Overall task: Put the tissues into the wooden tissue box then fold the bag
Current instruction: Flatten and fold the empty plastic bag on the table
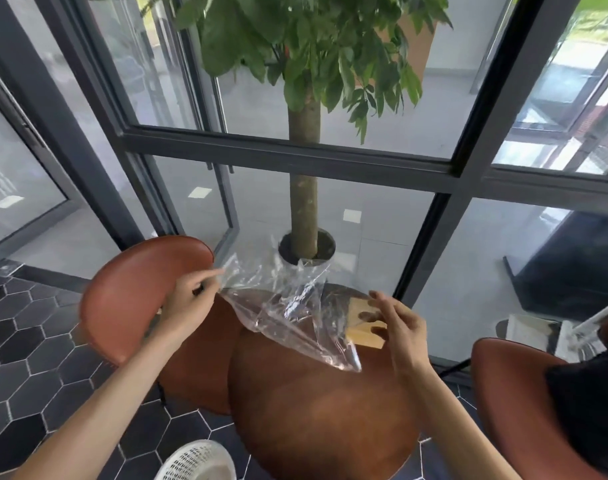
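While the round brown table [316,420] fills the lower middle of the frame, nothing much sits on it besides the box and the bag. Brown chair [136,289] tucked at centre left, potted tree [304,188] straight behind at top centre, white basket [195,462] poking in at the bottom edge.

Clear plastic bag [288,313] held up over the far side of the table, crumpled, looks empty, so probably past the tissue part and into the folding part. Can't actually see any tissues though, so only guessing they're inside already. Wooden box [363,325] sitting on the table at centre right, half hidden behind the bag and the right hand.

Left hand [188,303] pinching the bag's upper left edge between thumb and fingertips, closed on the plastic. Right hand [397,329] spread loose with fingers apart, hovering by the bag's right side and the box, not gripping anything as far as can be told.

Next up, probably: grab the free right edge, pull the film flat, lay it down on the bare table, then crease. Slippery, floppy stuff, so needs both hands.
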